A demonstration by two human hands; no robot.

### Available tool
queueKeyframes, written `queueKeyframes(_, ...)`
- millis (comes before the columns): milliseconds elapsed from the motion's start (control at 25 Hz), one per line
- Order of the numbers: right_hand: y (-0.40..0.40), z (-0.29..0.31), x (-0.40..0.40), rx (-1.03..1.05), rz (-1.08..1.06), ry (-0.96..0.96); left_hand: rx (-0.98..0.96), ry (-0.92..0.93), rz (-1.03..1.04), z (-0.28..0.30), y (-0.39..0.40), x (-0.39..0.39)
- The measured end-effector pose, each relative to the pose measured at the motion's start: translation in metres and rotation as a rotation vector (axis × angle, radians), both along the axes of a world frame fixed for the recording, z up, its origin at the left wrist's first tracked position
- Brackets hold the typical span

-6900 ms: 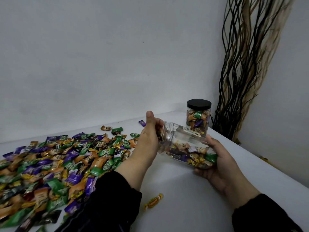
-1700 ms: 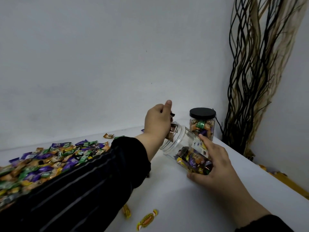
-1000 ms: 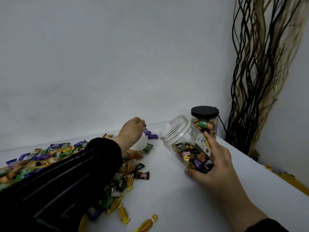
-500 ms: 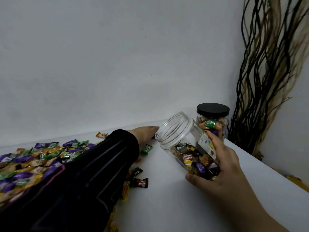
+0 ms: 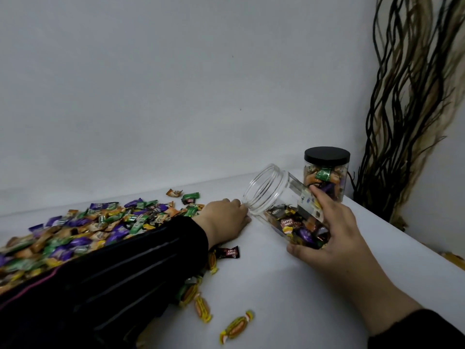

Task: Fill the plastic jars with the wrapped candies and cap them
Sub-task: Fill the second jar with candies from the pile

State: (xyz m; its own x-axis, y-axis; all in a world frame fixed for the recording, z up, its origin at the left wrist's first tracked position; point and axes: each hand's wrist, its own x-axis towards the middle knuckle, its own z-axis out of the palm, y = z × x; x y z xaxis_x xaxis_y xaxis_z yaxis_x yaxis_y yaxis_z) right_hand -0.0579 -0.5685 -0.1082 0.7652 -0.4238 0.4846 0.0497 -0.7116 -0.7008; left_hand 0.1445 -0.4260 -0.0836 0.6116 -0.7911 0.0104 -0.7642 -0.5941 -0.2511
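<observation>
The left hand (image 5: pixel 226 217) has come down from the jar mouth and now lies on the table (image 5: pixel 289 285) just beside the rim; whether its grip holds a candy cannot be told from here. The right hand (image 5: pixel 329 238) still grips the open jar (image 5: pixel 279 205), tilted with its mouth toward the left hand and candies filling only its lower part. The candy pile (image 5: pixel 83 230) lies behind the left sleeve, and loose candies have been swept nearer. A capped jar (image 5: pixel 327 172) stands behind. Filling is likely far from done.
</observation>
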Motion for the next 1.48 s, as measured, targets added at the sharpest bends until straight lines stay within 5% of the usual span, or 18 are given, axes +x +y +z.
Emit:
queueKeyframes(280, 0.0, 0.002, -0.001, 0.012, 0.024, 0.017, -0.076, 0.061, 0.11, 0.005, 0.005, 0.001)
queueKeyframes(520, 0.002, 0.002, 0.002, -0.058, 0.026, 0.036, -0.869, 0.339, 0.24, 0.039, 0.046, 0.008)
queueKeyframes(720, 0.01, 0.002, 0.003, -0.073, 0.048, 0.048, -1.508, 0.781, 0.268, 0.081, 0.043, -0.029)
queueKeyframes(800, 0.014, 0.003, 0.003, -0.04, 0.071, 0.061, -1.513, 0.815, 0.242, 0.082, 0.036, -0.047)
queueKeyframes(1000, 0.02, -0.001, 0.005, 0.098, 0.11, 0.037, -1.272, 0.549, 0.129, 0.074, 0.026, -0.08)
queueKeyframes(1360, 0.024, 0.005, 0.007, 0.206, 0.134, 0.02, -1.402, 0.572, 0.082, 0.072, 0.058, -0.081)
queueKeyframes(1480, 0.024, 0.007, 0.006, 0.208, 0.085, 0.012, -1.017, 0.332, 0.205, 0.036, 0.086, -0.072)
